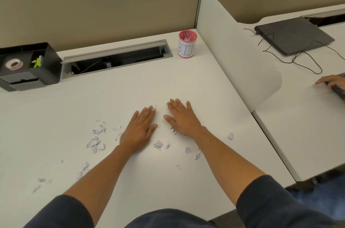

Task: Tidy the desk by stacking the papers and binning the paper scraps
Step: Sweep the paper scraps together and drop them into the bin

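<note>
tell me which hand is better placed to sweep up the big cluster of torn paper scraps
Left. The left hand lies flat right beside the densest white torn paper scraps; the right hand sits farther away, across the white desk.

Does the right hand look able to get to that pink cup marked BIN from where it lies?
Probably yes: bare white desk lies between the right hand and the pink cup, nothing blocking.

Both hands flat, palms down, fingers spread: left (139,128), right (182,118), forearms outstretched.
</note>
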